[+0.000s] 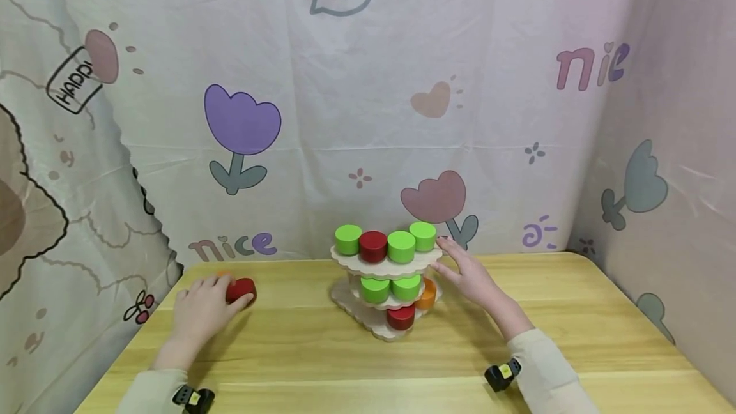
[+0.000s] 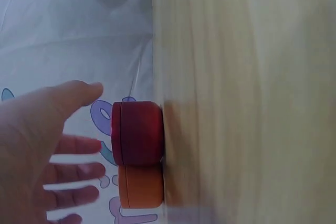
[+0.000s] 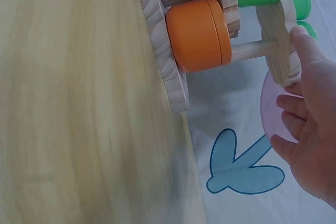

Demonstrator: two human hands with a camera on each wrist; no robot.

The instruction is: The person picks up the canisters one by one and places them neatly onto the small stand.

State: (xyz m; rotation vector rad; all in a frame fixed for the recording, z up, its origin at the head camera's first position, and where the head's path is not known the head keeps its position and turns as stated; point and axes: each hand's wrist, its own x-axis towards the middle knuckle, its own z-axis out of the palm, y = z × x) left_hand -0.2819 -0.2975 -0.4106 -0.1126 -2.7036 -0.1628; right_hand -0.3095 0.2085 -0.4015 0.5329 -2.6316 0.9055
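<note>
My left hand is over a red round block at the table's left side, its fingers spread and a small gap from it in the left wrist view. An orange round block stands right beside the red one. In the centre, a tiered wooden stand with scalloped edges bears several coloured round blocks. The thumb and index finger of my right hand hold the right rim of its top tier. Near that rim sits a green block.
Two more green blocks and a red block share the top tier. The middle tier carries green blocks; lower down are another red block and an orange block. A patterned cloth hangs behind the wooden table.
</note>
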